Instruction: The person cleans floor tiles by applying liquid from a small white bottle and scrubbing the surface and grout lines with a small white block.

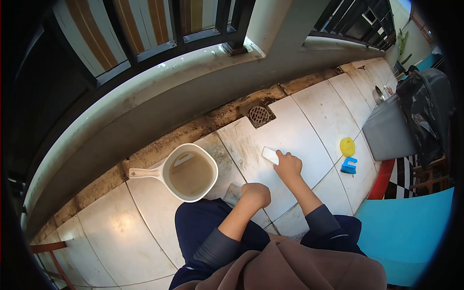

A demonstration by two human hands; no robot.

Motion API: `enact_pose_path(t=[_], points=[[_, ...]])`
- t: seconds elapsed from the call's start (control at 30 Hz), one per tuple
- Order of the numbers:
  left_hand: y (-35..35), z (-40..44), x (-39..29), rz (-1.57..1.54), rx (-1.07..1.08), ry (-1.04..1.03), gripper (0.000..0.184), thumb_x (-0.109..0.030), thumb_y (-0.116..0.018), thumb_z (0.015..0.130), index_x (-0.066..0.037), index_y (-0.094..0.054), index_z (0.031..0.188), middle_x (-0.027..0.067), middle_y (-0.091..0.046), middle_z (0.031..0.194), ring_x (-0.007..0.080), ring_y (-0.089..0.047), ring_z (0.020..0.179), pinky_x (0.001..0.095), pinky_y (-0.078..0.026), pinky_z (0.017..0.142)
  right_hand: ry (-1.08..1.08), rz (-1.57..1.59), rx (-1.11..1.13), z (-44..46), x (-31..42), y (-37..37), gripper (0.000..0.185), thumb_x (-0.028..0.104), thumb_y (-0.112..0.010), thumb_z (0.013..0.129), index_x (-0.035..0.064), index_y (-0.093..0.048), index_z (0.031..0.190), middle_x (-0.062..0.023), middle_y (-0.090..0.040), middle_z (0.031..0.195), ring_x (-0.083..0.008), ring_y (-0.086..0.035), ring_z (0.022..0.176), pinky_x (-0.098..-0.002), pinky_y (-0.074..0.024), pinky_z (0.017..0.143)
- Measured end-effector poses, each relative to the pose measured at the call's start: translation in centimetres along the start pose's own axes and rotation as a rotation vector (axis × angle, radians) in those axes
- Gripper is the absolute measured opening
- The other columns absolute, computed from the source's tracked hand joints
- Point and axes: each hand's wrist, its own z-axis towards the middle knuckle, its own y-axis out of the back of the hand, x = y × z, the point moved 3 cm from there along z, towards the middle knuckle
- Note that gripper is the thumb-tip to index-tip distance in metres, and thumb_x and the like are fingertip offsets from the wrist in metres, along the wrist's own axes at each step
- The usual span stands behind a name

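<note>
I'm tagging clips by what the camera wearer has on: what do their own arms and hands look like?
The left hand and right hand are bare, with no gloves. Both forearms come out of long dark sleeves: the left cuff and right cuff are charcoal grey, with navy cloth above. A thin pale line shows on the navy.

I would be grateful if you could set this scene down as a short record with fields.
right hand: holding a white block on the tiles
left hand: fingers curled, contents unclear
white dipper: upright, containing cloudy water
yellow sponge: near the blue brush
drain grate: round, beyond the block
floor condition: brownish stains near the drain
</note>
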Motion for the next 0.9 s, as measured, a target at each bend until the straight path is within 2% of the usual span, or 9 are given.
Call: enact_pose_path(t=[0.1, 0.2, 0.43, 0.5, 0.6, 0.7, 0.73, 0.83, 0.9], points=[[-0.3, 0.4, 0.4, 0.01, -0.022, 0.041, 0.025, -0.011, -0.052, 0.071, -0.011, -0.068, 0.09, 0.0089, -0.064, 0.096, 0.0238, -0.062, 0.088, 0.0338, -0.048, 0.069, -0.005, 0.012, -0.019, 5.5, 1.3, 0.1, 0.028, 0.019, -0.064, 0.066, 0.0136, -0.055, 0.092, -0.0098, -0.06, 0.072, -0.0249, -0.063, 0.065, -0.0352, -0.0498, 0.053], [0.4, 0.0, 0.7, 0.011, -0.014, 0.05, 0.026, -0.011, -0.051, 0.071, -0.01, -0.067, 0.091, 0.0095, -0.064, 0.098, 0.0243, -0.062, 0.09, 0.0343, -0.048, 0.07, -0.013, 0.006, -0.025, 7.2, 1.7, -0.2, 0.038, 0.027, -0.068, 0.064, 0.0145, -0.054, 0.097, -0.0093, -0.062, 0.07, -0.0252, -0.063, 0.066, -0.0358, -0.0499, 0.054], [0.5, -0.8, 0.9, 0.028, -0.03, 0.029, 0.034, -0.019, -0.041, 0.074, -0.004, -0.065, 0.093, 0.0156, -0.062, 0.097, 0.0282, -0.059, 0.092, 0.0379, -0.046, 0.077, 0.015, 0.059, 0.16, -5.8, -1.2, 0.1, 0.039, 0.028, -0.066, 0.068, 0.0126, -0.05, 0.1, -0.0126, -0.062, 0.08, -0.0256, -0.063, 0.07, -0.0347, -0.0499, 0.054], [0.1, -0.7, 0.9, 0.053, -0.047, 0.032, 0.035, -0.022, -0.041, 0.075, -0.003, -0.064, 0.093, 0.0155, -0.062, 0.098, 0.028, -0.059, 0.093, 0.0373, -0.046, 0.077, 0.033, 0.156, 0.196, -9.8, -3.3, 0.0, 0.041, 0.031, -0.065, 0.07, 0.0122, -0.05, 0.103, -0.0109, -0.061, 0.076, -0.0209, -0.062, 0.069, -0.0326, -0.0486, 0.055], [-1.0, 0.0, 1.1, 0.089, -0.111, -0.004, 0.038, -0.028, -0.04, 0.077, -0.001, -0.064, 0.089, 0.0137, -0.063, 0.093, 0.0283, -0.06, 0.088, 0.0374, -0.046, 0.074, -0.053, 0.953, 0.322, -14.4, -7.1, -1.7, 0.041, 0.036, -0.063, 0.075, 0.0112, -0.05, 0.106, -0.0076, -0.059, 0.073, -0.0138, -0.058, 0.066, -0.0288, -0.0442, 0.051], [-1.8, -0.4, 0.2, 0.127, 0.073, 0.006, 0.037, -0.029, -0.039, 0.078, -0.002, -0.064, 0.084, 0.0122, -0.063, 0.084, 0.0273, -0.06, 0.082, 0.0376, -0.044, 0.067, -0.382, 1.545, 0.485, -18.7, -10.0, -2.1, 0.038, 0.038, -0.057, 0.082, 0.0099, -0.049, 0.106, -0.006, -0.057, 0.071, -0.0093, -0.053, 0.061, -0.0228, -0.0354, 0.043], [-2.3, -0.9, -0.1, 0.119, 0.039, -0.032, 0.036, -0.03, -0.04, 0.078, -0.001, -0.062, 0.077, 0.0116, -0.062, 0.074, 0.0246, -0.058, 0.07, 0.0363, -0.042, 0.06, -0.319, 1.765, 0.502, -19.9, -10.6, -1.5, 0.033, 0.035, -0.048, 0.087, 0.0092, -0.046, 0.108, -0.0077, -0.057, 0.073, -0.0095, -0.051, 0.058, -0.0187, -0.0272, 0.038], [-5.4, 1.0, 0.5, 0.007, 0.101, -0.154, 0.036, -0.031, -0.042, 0.078, -0.001, -0.061, 0.074, 0.0109, -0.06, 0.069, 0.0211, -0.056, 0.062, 0.0345, -0.042, 0.057, -0.409, 2.137, 0.453, -22.3, -12.8, -3.0, 0.032, 0.034, -0.043, 0.09, 0.0085, -0.043, 0.109, -0.0097, -0.057, 0.075, -0.0111, -0.05, 0.055, -0.0167, -0.0245, 0.036], [-6.4, 0.3, -0.2, -0.027, 0.077, -0.141, 0.036, -0.031, -0.041, 0.079, 0.0, -0.059, 0.073, 0.0101, -0.059, 0.066, 0.0198, -0.054, 0.058, 0.0336, -0.041, 0.056, -0.43, 2.302, 0.445, -22.6, -13.7, -4.3, 0.035, 0.036, -0.042, 0.09, 0.007, -0.042, 0.108, -0.0104, -0.057, 0.078, -0.0137, -0.052, 0.057, -0.0179, -0.0286, 0.037]])
